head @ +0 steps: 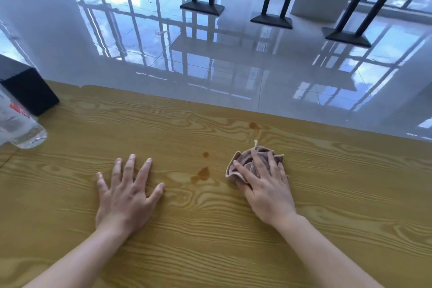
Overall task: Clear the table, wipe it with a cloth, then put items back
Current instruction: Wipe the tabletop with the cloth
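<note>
I watched both hands on the wooden table (210,252) from my station. The left hand (126,194) lay flat on the bare wood, palm down, fingers straight and spread wide, holding nothing, left of centre and nearer the near edge than the far one. The right hand (264,187) pressed down on a crumpled pinkish cloth (243,163), its fingers extended and fanned over the top rather than curled round it. The cloth sat bunched under them, touching the tabletop, right of centre. Between the two hands I saw a brown stain (202,173) with a smaller drop (205,154) just beyond it. Another brown spot (253,125) lay close to the far edge, beyond the cloth. At the left edge stood a clear plastic bottle (21,128), partly out of view, and just behind it, at the far left corner, a black box (28,89). Past the far edge were a glossy tiled floor (163,54) and the black bases of other tables (202,8).
</note>
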`<control>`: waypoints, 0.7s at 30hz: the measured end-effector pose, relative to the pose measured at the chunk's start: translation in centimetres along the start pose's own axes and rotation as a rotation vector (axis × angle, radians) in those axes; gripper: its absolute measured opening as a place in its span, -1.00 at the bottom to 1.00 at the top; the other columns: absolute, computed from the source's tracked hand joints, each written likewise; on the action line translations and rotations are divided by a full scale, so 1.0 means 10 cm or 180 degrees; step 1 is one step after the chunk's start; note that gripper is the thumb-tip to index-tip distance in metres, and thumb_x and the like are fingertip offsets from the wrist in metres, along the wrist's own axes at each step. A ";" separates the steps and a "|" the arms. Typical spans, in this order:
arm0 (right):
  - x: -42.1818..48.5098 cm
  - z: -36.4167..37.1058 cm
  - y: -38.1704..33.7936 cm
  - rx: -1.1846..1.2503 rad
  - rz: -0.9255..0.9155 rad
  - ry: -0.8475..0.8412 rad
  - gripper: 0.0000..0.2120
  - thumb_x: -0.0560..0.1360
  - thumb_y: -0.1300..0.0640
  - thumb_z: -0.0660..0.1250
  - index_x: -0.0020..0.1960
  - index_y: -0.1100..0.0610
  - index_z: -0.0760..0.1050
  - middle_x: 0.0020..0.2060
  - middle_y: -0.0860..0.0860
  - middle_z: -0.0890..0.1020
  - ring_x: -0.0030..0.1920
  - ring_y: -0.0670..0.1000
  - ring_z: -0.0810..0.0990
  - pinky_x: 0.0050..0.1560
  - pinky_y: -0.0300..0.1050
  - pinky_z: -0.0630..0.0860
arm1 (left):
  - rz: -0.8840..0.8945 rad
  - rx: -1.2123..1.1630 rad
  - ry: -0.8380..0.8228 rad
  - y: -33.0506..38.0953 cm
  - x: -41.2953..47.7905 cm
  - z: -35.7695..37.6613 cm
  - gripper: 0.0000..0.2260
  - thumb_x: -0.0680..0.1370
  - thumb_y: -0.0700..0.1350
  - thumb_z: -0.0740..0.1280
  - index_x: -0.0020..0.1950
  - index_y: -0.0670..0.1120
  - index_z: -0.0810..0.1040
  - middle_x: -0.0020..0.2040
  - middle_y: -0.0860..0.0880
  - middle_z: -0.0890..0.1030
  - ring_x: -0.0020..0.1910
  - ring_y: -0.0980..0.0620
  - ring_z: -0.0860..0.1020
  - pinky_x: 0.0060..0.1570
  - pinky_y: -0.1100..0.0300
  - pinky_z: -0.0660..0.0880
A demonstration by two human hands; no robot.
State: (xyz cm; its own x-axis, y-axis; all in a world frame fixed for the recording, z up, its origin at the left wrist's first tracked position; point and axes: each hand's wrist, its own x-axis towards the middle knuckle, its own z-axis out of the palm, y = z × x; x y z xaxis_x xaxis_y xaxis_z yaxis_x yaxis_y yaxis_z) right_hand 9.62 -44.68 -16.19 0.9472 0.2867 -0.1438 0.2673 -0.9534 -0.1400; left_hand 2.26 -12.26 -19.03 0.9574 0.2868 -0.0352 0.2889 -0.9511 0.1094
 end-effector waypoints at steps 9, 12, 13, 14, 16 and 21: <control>1.19 -0.24 0.61 0.0221 0.1401 0.0043 -0.46 0.55 -0.41 -0.21 0.51 -0.40 0.04 0.61 -0.07 -0.07 0.57 0.23 -0.14 0.53 0.26 -0.17 | -0.0012 -0.0064 -0.0043 0.07 0.03 -0.03 -0.28 0.46 0.45 -0.15 0.58 0.22 -0.03 0.62 -0.01 -0.05 0.59 -0.08 -0.17 0.48 -0.30 -0.20; 1.20 -0.20 0.45 0.0217 0.1173 0.0069 -0.46 0.55 -0.41 -0.21 0.51 -0.39 0.03 0.61 -0.06 -0.06 0.57 0.23 -0.14 0.53 0.25 -0.17 | -0.0045 -0.0061 -0.0052 0.03 0.02 -0.04 -0.29 0.46 0.45 -0.14 0.58 0.22 -0.01 0.62 -0.01 -0.04 0.59 -0.08 -0.16 0.48 -0.31 -0.18; 1.06 -0.18 0.42 0.0190 0.1045 0.0054 -0.46 0.56 -0.40 -0.21 0.52 -0.38 0.03 0.61 -0.06 -0.06 0.58 0.21 -0.14 0.53 0.23 -0.16 | -0.0041 -0.0046 -0.0075 0.01 0.01 -0.06 -0.29 0.46 0.45 -0.14 0.58 0.22 -0.01 0.62 -0.01 -0.04 0.59 -0.08 -0.16 0.48 -0.31 -0.17; 0.86 -0.14 0.42 0.0148 0.0913 0.0068 -0.47 0.57 -0.38 -0.21 0.52 -0.37 0.02 0.61 -0.06 -0.06 0.58 0.19 -0.13 0.54 0.22 -0.15 | -0.0036 -0.0051 -0.0083 0.00 0.01 -0.06 -0.28 0.46 0.45 -0.14 0.58 0.22 -0.01 0.62 -0.02 -0.04 0.59 -0.09 -0.15 0.48 -0.31 -0.17; 0.36 -0.02 0.40 -0.0030 0.0621 0.0245 -0.48 0.59 -0.36 -0.20 0.53 -0.35 0.04 0.61 -0.06 -0.04 0.58 0.17 -0.11 0.54 0.19 -0.11 | -0.0042 -0.0094 -0.0051 0.01 0.00 -0.08 -0.28 0.46 0.45 -0.13 0.58 0.21 0.02 0.62 -0.02 -0.02 0.59 -0.10 -0.14 0.48 -0.31 -0.16; 0.47 -0.12 0.58 -0.0053 0.0731 0.0167 -0.48 0.57 -0.38 -0.22 0.51 -0.38 0.07 0.61 -0.07 -0.01 0.58 0.18 -0.08 0.54 0.19 -0.10 | -0.0039 -0.0109 -0.0058 0.04 0.01 -0.08 -0.28 0.46 0.45 -0.12 0.58 0.20 0.02 0.62 -0.03 -0.02 0.59 -0.10 -0.13 0.48 -0.31 -0.16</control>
State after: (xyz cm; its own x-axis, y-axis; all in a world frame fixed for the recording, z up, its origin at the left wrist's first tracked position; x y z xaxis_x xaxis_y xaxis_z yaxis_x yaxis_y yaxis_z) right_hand 15.81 -48.96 -16.46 0.9913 0.0573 -0.1189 0.0463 -0.9946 -0.0934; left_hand 2.44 -12.50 -18.23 0.9537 0.2958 -0.0549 0.3007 -0.9430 0.1428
